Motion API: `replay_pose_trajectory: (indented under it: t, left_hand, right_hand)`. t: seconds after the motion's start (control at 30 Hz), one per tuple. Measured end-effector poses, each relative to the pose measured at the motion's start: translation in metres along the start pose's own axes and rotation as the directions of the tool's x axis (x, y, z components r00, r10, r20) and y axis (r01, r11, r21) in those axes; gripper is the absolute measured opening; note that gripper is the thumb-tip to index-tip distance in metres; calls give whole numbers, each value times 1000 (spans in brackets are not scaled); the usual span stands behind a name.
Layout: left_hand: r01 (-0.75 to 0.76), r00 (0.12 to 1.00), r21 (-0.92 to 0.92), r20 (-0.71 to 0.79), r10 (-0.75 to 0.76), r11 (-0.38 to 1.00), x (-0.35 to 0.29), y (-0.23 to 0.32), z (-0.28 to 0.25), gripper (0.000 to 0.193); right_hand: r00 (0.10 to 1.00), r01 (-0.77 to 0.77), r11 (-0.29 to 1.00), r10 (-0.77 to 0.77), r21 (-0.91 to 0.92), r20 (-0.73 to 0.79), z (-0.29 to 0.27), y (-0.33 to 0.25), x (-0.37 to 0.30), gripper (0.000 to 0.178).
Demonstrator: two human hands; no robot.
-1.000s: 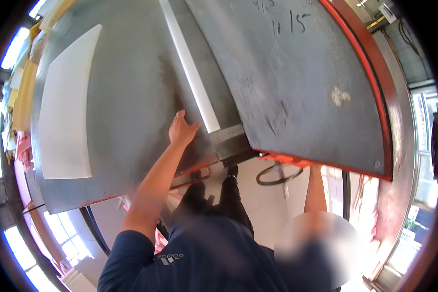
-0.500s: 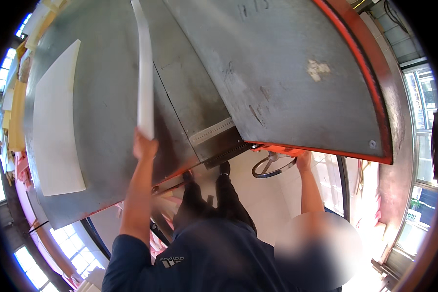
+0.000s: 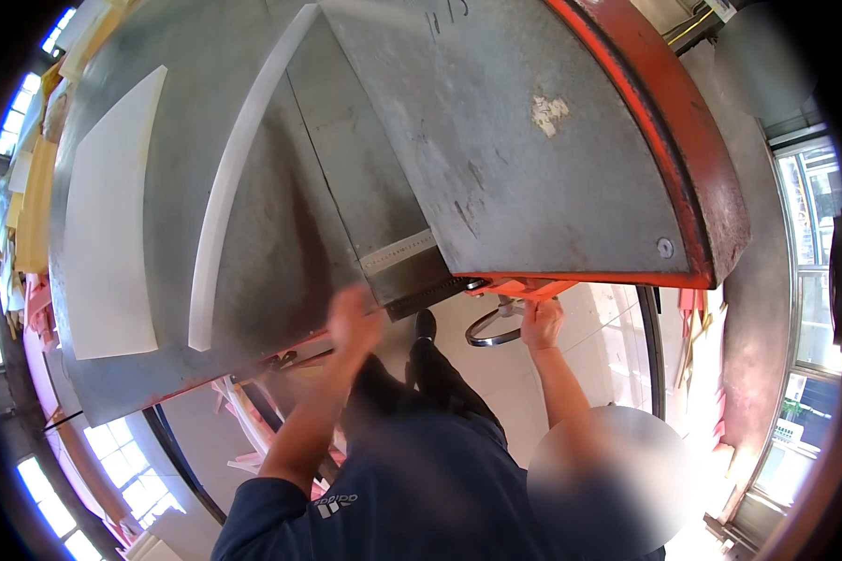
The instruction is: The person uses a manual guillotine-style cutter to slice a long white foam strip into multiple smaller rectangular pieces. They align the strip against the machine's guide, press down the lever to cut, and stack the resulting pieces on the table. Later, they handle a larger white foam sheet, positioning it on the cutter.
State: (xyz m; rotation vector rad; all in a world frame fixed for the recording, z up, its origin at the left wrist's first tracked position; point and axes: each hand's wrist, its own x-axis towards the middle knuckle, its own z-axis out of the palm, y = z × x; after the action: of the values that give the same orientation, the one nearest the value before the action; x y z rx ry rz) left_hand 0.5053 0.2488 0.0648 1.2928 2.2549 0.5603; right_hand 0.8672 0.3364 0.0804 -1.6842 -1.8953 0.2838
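My left hand (image 3: 355, 323) is smeared by motion over the near edge of the grey metal table (image 3: 262, 252); its finger pose cannot be made out. To its left lies a long, narrow white foam strip (image 3: 232, 178), bowed by the lens and apart from the hand. My right hand (image 3: 541, 324) is closed just under the orange bracket (image 3: 519, 285) at the machine's front, beside a dark-rimmed handwheel (image 3: 491, 334). What its fingers hold is hidden.
Farther left on the table lies a wide white foam slab (image 3: 112, 224). A raised grey plate (image 3: 533, 168) with a red edge fills the right side. A perforated scale strip (image 3: 398, 251) sits by the gap between them. Foam offcuts (image 3: 36, 215) are stacked at far left.
My left hand has let go of the foam strip and moved right, toward the table's front edge. The strip now lies farther left. My right hand appears slightly left in view.
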Motion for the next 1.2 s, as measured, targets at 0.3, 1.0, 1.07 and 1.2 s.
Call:
replay_pose_trajectory:
  t: [0.3,1.0,1.07,1.2]
  left_hand:
    - [-314,595,-528,539,597,789,-57,178,101,27]
    - [-316,494,-463,665,560,828,-50,185,117,43]
    - [-319,492,-458,668,558,830,-49,186,115,43]
    - [-319,479,-472,668,570,822,-50,188,116,44]
  right_hand:
    - [999,40,999,-40,17,23,-11,-6,9,36]
    - [808,-589,674,467,446,360,15,106,128,28]
    - [795,-606,648,481,462,369,14,110,122,28]
    - [779,-627,615,499,478,379,16,115,117,28]
